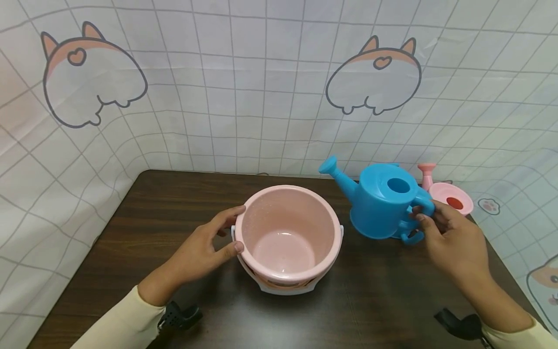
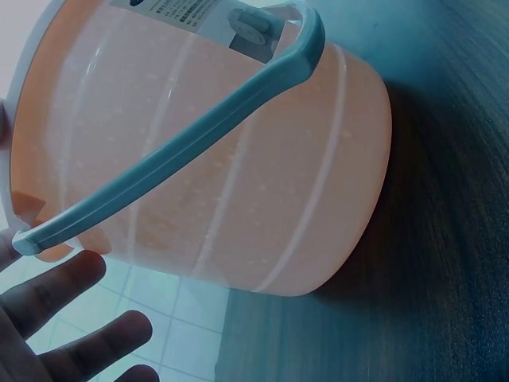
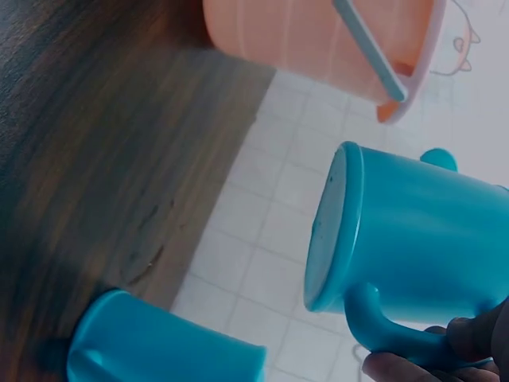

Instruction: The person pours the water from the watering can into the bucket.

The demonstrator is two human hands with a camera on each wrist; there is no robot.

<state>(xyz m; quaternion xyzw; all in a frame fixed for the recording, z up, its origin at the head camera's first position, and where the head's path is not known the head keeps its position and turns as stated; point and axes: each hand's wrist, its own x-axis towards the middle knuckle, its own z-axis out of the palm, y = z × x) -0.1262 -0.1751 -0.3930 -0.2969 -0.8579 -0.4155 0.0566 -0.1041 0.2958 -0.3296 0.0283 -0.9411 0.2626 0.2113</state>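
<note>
A pale pink bucket (image 1: 285, 278) with a white handle stands on the table, and its inside looks bare apart from some droplets. My left hand (image 1: 198, 247) touches its left rim with thumb and index finger; in the left wrist view the other fingers (image 2: 99, 346) extend clear of the wall. To the right, my right hand (image 1: 455, 242) grips the handle of a blue watering can (image 1: 379, 206), whose spout points left toward the bucket. That can is raised off the table, its base visible in the right wrist view. Below it stands another blue container (image 3: 167, 342), mostly hidden in the head view.
Behind my right hand is a pink watering can (image 1: 463, 198) near the table's right edge. The dark wooden table (image 1: 152, 208) ends at a white gridded cloth backdrop (image 1: 270, 97) with dog drawings, which also closes off both sides.
</note>
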